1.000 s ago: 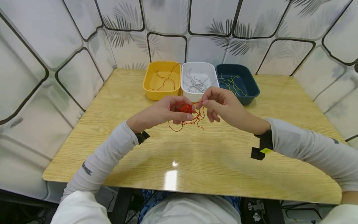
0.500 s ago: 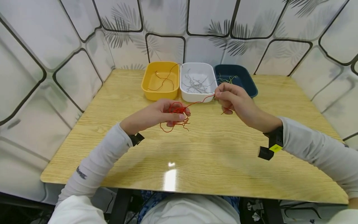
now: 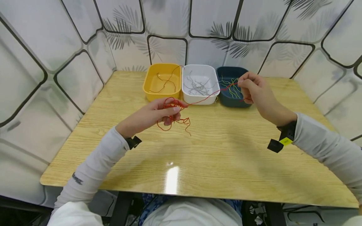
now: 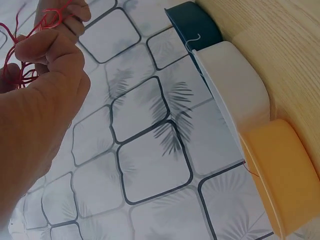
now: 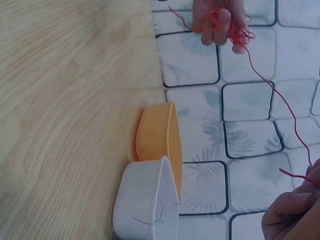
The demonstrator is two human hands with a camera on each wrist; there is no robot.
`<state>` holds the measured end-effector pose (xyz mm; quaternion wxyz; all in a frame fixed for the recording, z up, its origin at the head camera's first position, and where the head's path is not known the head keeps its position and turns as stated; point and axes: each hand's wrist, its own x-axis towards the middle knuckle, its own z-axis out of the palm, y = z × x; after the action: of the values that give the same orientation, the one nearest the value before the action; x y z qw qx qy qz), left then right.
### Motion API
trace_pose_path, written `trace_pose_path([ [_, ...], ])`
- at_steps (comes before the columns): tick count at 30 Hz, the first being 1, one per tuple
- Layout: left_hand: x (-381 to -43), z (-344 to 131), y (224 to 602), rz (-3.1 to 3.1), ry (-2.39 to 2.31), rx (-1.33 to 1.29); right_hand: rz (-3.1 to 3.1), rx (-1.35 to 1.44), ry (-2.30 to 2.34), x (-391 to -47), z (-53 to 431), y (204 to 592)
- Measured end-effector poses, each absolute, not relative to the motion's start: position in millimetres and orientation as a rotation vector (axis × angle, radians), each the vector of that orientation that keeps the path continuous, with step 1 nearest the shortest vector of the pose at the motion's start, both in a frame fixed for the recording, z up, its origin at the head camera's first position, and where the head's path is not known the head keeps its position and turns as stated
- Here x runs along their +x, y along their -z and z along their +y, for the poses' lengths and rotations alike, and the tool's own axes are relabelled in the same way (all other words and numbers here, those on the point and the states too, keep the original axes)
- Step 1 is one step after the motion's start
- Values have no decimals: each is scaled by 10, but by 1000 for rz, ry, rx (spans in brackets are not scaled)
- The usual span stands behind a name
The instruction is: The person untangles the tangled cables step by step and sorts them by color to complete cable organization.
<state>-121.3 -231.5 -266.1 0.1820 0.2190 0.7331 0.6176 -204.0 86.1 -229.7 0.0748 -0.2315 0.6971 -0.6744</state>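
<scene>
My left hand (image 3: 151, 115) holds a tangled bunch of red string (image 3: 183, 121) between thumb and fingers, with loops and loose ends hanging below. Between finger and thumb, my right hand (image 3: 259, 95) pinches one red strand. That strand (image 5: 280, 95) runs slackly across from the bunch in the right wrist view, and a short free end sticks out past the right fingers. In the left wrist view, red loops (image 4: 52, 19) show about the fingertips. The right hand is above the right side of the dark blue bin (image 3: 234, 103).
Three bins stand side by side at the table's back. The yellow bin (image 3: 161, 96) has brownish-red string inside, the white bin (image 3: 199, 99) grey strings (image 3: 199, 88), the dark blue one yellow-green strings (image 3: 234, 91). A patterned curtain (image 3: 167, 47) hangs behind the table (image 3: 209, 157).
From beside the left hand, my right hand has moved right and away, drawing a strand out of the red bunch. The left hand has shifted left with the bunch.
</scene>
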Motion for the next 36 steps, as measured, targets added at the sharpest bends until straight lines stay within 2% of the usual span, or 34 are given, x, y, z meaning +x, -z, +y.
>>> trace_pose_path([
  [11,-1220,-2358,2692,2094,-1730,559,2035,-403,1815,-2382,1155,2240],
  [19,-1200,-2366,2679,2036,-1619,544,1894,-263,1928,-2638,1148,2214],
  [36,-1138,-2395,2670,2102,-1581,588,1875,-188,1874,-3386,-597,2593],
])
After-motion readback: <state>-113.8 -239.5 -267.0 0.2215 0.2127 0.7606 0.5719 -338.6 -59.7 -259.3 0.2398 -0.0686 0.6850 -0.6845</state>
